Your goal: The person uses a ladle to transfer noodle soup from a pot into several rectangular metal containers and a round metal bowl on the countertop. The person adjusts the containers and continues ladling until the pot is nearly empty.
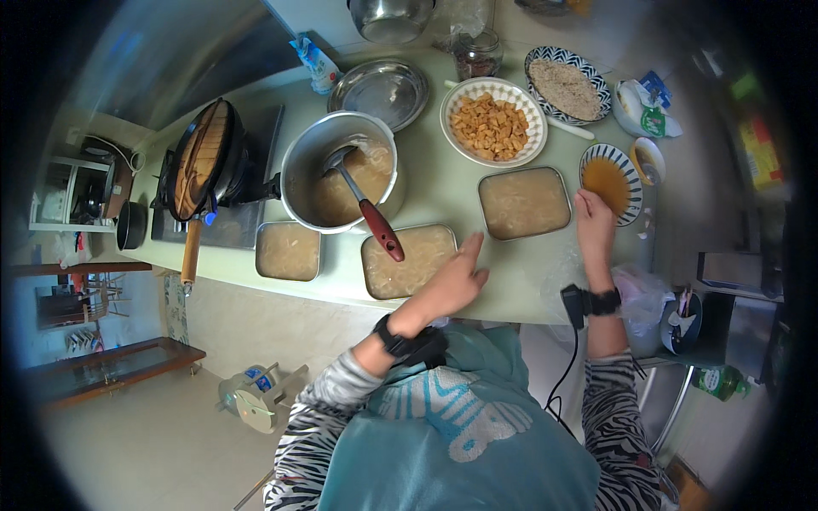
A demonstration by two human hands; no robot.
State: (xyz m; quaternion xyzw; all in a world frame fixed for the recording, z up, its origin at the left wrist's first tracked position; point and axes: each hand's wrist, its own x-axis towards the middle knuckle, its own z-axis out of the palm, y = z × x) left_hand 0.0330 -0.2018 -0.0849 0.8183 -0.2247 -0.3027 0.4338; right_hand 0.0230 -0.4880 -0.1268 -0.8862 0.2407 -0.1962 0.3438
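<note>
My left hand (452, 284) holds nothing, its fingers apart, over the right end of a rectangular metal tray (406, 259) of pale brown, cloudy liquid. My right hand (594, 220) has curled fingers at the near left rim of a striped dish (629, 211) containing brown liquid; whether it grips the rim cannot be told. Between and beyond my hands lies another filled rectangular tray (525, 203). A third tray (289, 252) is farther left. A ladle with a red handle (381, 230) leans in a large metal pot (300, 172) of similar liquid.
Beyond the trays stand a bowl of diced brown food (492, 124), a patterned dish of pale crumbly food (567, 88), a glass jar (478, 57) and a round metal tray (380, 92). A wooden-handled pan (203, 160) rests over the stove at left. A cable (562, 383) hangs from my right wrist.
</note>
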